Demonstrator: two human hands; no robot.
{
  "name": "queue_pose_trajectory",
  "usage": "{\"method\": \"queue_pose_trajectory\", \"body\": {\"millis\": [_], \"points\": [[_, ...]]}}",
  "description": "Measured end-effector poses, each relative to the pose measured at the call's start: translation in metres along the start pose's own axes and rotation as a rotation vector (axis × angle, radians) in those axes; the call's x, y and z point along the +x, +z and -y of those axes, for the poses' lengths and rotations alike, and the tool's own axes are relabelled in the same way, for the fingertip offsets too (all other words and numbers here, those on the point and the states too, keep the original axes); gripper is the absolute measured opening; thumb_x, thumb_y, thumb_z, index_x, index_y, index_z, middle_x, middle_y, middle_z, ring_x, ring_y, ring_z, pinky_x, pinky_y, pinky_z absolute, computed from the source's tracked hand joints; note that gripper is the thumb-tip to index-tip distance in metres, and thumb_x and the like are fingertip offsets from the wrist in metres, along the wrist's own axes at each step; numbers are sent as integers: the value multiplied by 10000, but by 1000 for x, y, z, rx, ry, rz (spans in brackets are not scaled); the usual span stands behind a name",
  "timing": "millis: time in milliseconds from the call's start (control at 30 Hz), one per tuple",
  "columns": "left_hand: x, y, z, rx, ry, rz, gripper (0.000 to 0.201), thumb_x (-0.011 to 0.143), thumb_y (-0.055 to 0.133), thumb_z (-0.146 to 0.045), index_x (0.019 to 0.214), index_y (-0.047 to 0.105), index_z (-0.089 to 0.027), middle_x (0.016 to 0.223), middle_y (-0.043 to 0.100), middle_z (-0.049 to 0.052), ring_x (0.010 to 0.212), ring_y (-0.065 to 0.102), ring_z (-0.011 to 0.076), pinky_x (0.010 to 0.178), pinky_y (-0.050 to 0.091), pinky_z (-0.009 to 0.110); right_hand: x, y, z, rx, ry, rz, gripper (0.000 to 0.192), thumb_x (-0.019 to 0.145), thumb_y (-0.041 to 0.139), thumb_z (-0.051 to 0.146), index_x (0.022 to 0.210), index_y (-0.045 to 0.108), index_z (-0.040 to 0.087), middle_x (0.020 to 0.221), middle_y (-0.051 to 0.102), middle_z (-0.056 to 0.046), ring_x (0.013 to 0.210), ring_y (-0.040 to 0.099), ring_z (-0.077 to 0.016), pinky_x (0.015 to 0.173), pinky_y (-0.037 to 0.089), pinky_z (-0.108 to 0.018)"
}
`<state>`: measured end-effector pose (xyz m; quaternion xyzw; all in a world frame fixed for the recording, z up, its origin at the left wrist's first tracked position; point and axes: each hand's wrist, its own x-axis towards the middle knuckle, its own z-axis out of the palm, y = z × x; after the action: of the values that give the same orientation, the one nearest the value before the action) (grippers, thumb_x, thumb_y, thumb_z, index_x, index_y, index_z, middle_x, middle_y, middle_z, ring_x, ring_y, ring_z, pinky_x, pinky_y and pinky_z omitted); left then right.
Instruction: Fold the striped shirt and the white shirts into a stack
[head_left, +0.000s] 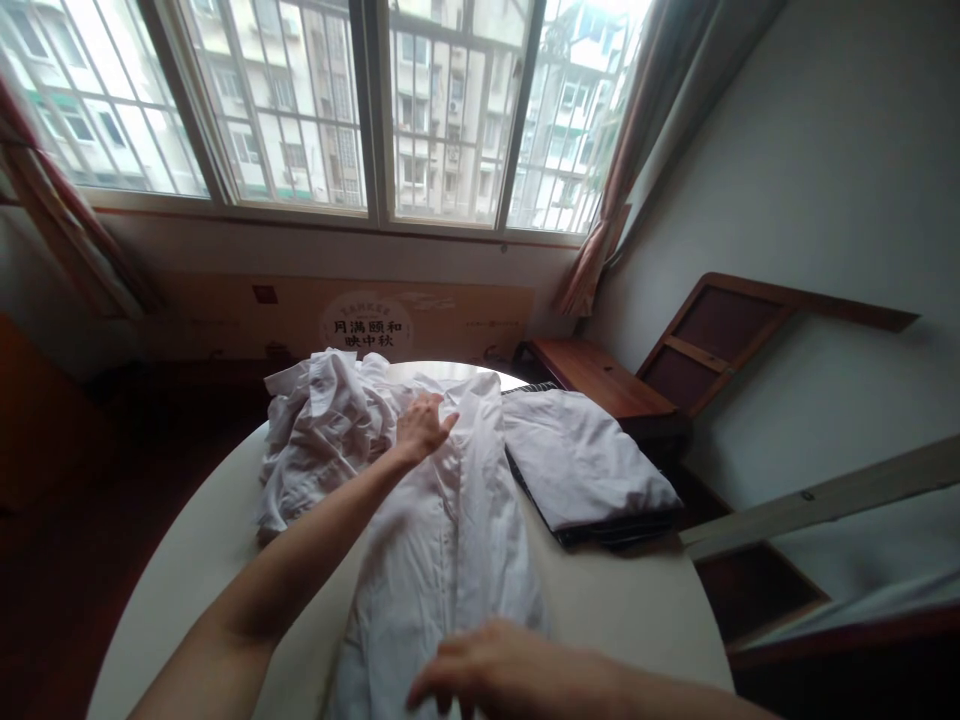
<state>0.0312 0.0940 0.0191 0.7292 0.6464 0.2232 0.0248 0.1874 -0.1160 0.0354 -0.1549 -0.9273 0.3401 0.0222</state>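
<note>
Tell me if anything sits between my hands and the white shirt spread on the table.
Nothing visible does. The left hand rests on the white shirt near its collar, and the right hand lies on its lower part.

home, bedrm/living rm | curtains (611, 215) + barred window (375, 110) | apt blocks outside | wood furniture (600, 380)

Crumpled white heap (319, 430), folded white garment (585, 460), barred window (337, 100), wooden bench (600, 378).

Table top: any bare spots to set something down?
Bare round table shows along the near right rim, between the spread white shirt and folded stack, and on the left rim below the crumpled white pile. The far middle is crowded: left hand and right hand press the shirt.
</note>
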Motion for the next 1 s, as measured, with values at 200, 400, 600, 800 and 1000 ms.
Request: {"method": "queue_pose_trajectory", "body": {"millis": [200, 400, 600, 800, 1000], "points": [[54, 19, 16, 227, 438, 214, 349, 801, 545, -208, 1136, 629, -254, 1437, 420, 75, 1351, 299, 307, 1087, 213, 523, 33, -141, -109, -317, 435, -907, 497, 847, 559, 352, 1304, 485, 172, 1320, 507, -137, 1261, 428, -255, 1043, 331, -405], [76, 51, 17, 123, 484, 378, 334, 836, 465, -180, 1102, 647, -268, 1498, 334, 9, 1409, 200, 269, 1130, 71, 531, 51, -177, -234, -432, 924, -691, 697, 905, 407, 484, 1459, 242, 96, 1523, 223, -166, 1403, 188, -273, 1113, 196, -391], [104, 64, 16, -112, 259, 236, 529, 821, 521, -189, 1347, 470, -224, 1481, 361, 79, 1357, 332, 245, 1131, 209, 380, 47, -153, -257, -524, 853, -444, 743, 886, 377, 582, 1492, 143, 223, 1565, 63, -115, 1431, 32, -270, 1121, 65, -464], [125, 59, -1, -227, 152, 196, 485, 911, 412, -301, 1380, 415, -180, 1484, 353, 90, 1366, 315, 208, 1130, 193, 339, 51, -154, -262, -562, 760, -318, 776, 847, 358, 674, 1476, 223, 240, 1557, 104, -136, 1425, 59, -302, 1104, 18, -533], [88, 72, -13, -185, 320, 228, 496, 884, 476, -391, 1354, 446, -238, 1470, 376, 85, 1353, 329, 253, 1146, 46, 456, 71, -159, -276, -552, 886, -334, 709, 887, 381, 553, 1465, 244, 167, 1544, 158, -152, 1409, 113, -323, 1079, 76, -602]]}}
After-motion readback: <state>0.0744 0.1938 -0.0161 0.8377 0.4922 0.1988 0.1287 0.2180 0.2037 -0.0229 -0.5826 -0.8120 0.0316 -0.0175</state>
